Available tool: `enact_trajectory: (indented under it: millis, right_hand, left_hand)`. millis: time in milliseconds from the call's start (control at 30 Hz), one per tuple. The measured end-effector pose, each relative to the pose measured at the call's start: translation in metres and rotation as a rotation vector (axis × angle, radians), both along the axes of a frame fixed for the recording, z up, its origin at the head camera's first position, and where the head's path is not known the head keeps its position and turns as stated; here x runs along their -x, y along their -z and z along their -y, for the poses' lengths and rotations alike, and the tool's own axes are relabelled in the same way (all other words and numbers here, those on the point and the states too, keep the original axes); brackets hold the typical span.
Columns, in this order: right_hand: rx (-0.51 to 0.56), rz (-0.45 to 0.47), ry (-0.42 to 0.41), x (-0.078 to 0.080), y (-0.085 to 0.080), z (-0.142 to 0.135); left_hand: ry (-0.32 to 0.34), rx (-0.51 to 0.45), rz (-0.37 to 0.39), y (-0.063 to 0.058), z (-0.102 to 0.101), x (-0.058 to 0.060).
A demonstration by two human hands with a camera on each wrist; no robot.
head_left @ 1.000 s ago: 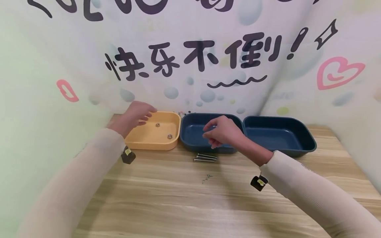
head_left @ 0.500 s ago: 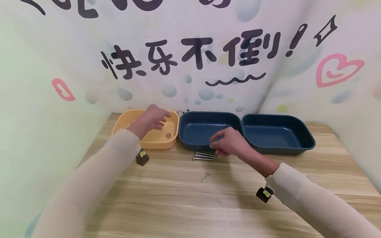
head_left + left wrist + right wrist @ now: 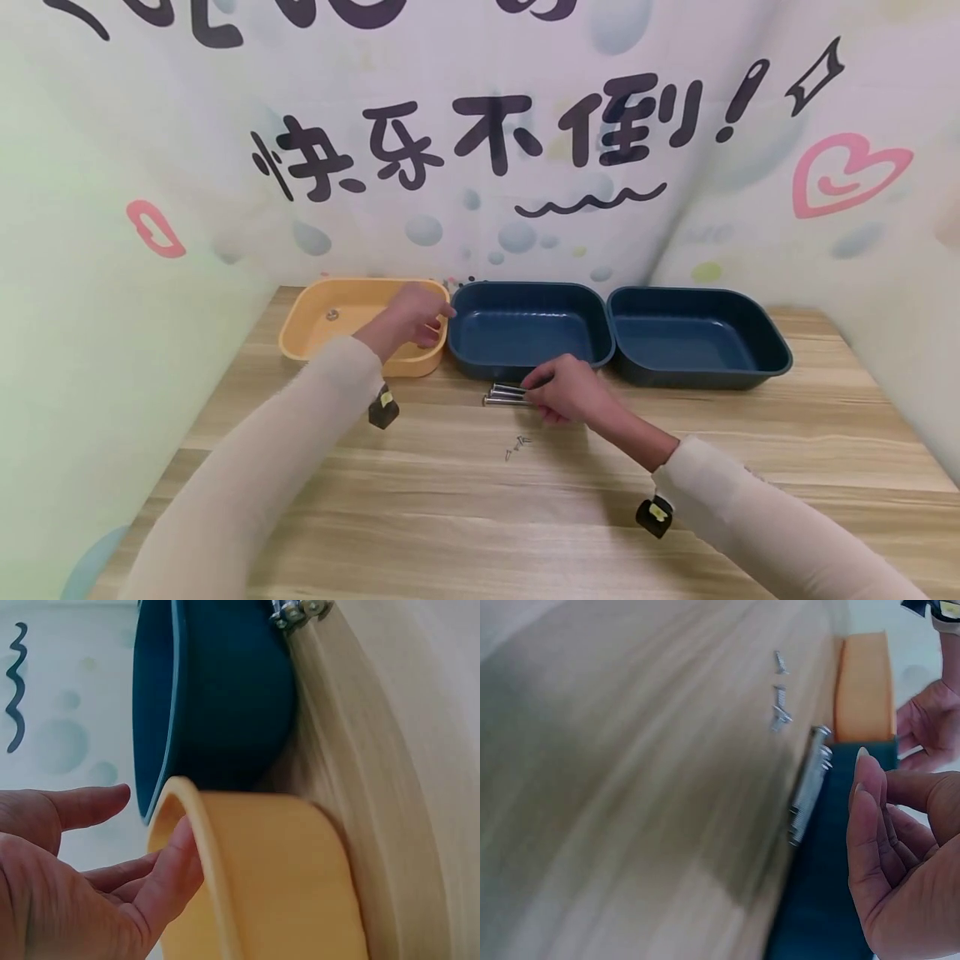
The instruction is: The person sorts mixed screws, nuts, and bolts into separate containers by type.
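Note:
My left hand (image 3: 414, 312) hangs at the right end of a yellow tray (image 3: 420, 367), its fingers loosely bent and some dipping inside the rim. No object shows in its grasp in the left wrist view. A metal nut (image 3: 332, 315) lies in that tray. My right hand (image 3: 572, 390), fingers loosely curled, hovers beside several long metal bolts (image 3: 504, 401) on the table in front of the middle blue tray (image 3: 480, 360). In the right wrist view its thumb and fingertips come close together with nothing visible between them, and the bolts (image 3: 810, 787) look apart from them.
Several small screws (image 3: 517, 445) lie on the wooden table (image 3: 420, 500), nearer me than the bolts. A second blue tray (image 3: 693, 379) stands at the right, beside the middle one. Behind the row hangs a white printed cloth (image 3: 420, 75).
My left hand has moved right across the yellow tray to its right end, uncovering the left nut. My right hand has come down from over the middle blue tray to the bolts.

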State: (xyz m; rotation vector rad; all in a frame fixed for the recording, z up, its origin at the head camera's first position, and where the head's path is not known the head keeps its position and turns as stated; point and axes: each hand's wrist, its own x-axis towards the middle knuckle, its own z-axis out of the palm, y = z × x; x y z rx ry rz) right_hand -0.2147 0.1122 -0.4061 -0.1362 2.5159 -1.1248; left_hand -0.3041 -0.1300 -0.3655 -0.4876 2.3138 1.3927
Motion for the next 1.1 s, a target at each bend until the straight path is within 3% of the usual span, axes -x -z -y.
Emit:
enact_trajectory:
  millis: [233, 467, 1100]
  right_hand:
    - [0.000, 0.015, 0.018, -0.003, 0.015, 0.005]
    - [-0.038, -0.022, 0.010, -0.003, 0.023, 0.004]
    - [-0.080, -0.130, -0.051, -0.004, 0.030, 0.007]
  left_hand:
    - [0.007, 0.091, -0.005, 0.009, -0.010, 0.002]
    - [0.013, 0.154, -0.025, 0.008, -0.013, -0.002]
    - [0.028, 0.158, -0.044, 0.012, -0.013, 0.000]
